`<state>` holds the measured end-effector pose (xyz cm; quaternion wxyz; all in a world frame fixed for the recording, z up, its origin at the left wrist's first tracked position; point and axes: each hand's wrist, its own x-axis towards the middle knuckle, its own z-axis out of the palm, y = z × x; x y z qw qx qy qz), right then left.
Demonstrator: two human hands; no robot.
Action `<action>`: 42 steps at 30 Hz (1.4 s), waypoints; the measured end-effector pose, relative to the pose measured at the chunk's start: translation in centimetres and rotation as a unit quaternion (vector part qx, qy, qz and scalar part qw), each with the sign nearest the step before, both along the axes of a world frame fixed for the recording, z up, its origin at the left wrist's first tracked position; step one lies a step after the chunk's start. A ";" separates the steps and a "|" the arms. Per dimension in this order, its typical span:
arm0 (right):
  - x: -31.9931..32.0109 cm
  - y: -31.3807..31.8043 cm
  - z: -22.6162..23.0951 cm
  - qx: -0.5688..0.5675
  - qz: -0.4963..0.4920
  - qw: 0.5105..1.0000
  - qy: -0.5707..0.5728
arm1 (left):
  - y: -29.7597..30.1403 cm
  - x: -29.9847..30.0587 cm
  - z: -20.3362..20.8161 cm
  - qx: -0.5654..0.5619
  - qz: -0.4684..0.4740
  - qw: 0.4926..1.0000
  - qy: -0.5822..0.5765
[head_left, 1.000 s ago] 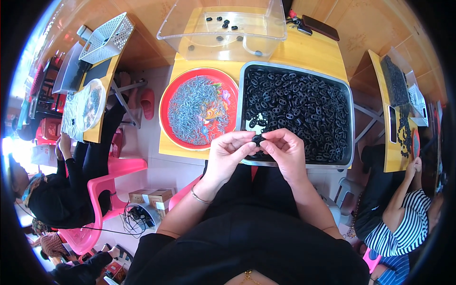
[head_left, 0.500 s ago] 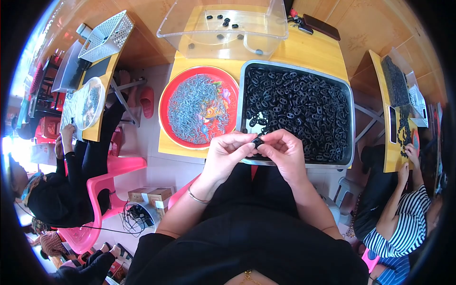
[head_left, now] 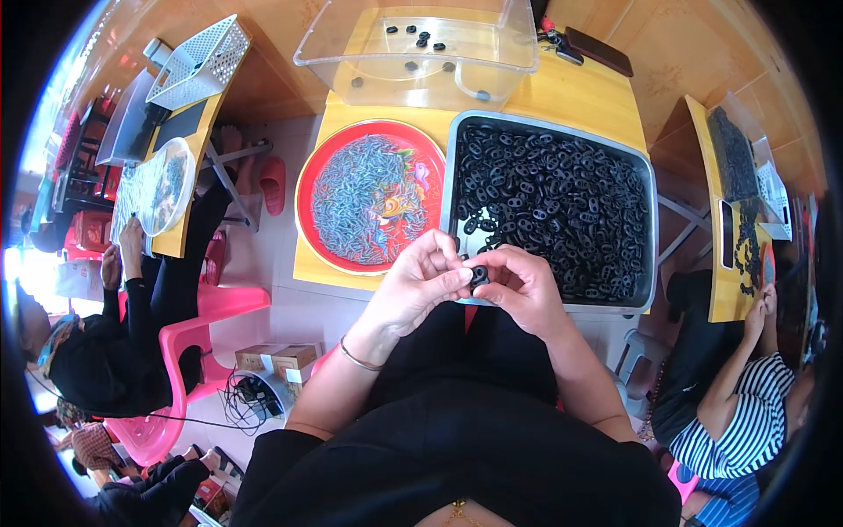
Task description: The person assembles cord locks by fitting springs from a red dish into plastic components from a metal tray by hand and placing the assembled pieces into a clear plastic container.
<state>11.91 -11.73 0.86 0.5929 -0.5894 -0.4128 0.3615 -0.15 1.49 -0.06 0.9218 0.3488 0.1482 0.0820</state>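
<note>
Black piece (head_left: 480,279) | left hand (head_left: 411,286), right hand (head_left: 528,292) pinched around it | long axis (half-hidden) unclear

Head-worn fisheye, facing down; left hand (head_left: 413,285), right hand (head_left: 525,287) close below; rim bent, detail there perhaps unreliable.

Small blk pc (head_left: 479,277), glossy & rounded w/ a hole showing, is pinched btwn fingertips of L hand (head_left: 421,283) & R hand (head_left: 525,288), at near L corner of the steel tray (head_left: 652,233); fingers hide part, full shape unclear. Loose blk pcs (head_left: 553,206), mostly oval w/ 2 holes, fill that tray along R edge of the counter (head_left: 580,97), piled at all angles, some flat, some tilted; bare patch nr tray's L edge, toward near corner. Thin silvery-blue bits (head_left: 351,198) lie jumbled in the round red tray (head_left: 306,198) nr counter's L edge, thickest on its L half, sparser on R.
</note>
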 end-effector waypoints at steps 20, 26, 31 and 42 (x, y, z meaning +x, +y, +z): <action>-0.4 0.2 -0.9 0.038 -0.015 0.995 0.087 | -0.3 0.7 0.8 0.019 0.057 0.998 0.009; -1.4 0.3 0.0 0.028 -0.105 0.984 0.141 | -0.7 0.8 0.2 0.048 0.083 0.995 0.003; -1.5 0.2 -0.2 0.029 -0.145 0.978 0.150 | -1.3 1.0 0.2 0.039 0.106 0.994 0.006; -0.9 0.0 0.2 -0.003 -0.125 0.981 0.149 | -1.4 0.8 0.3 0.043 0.106 0.993 0.003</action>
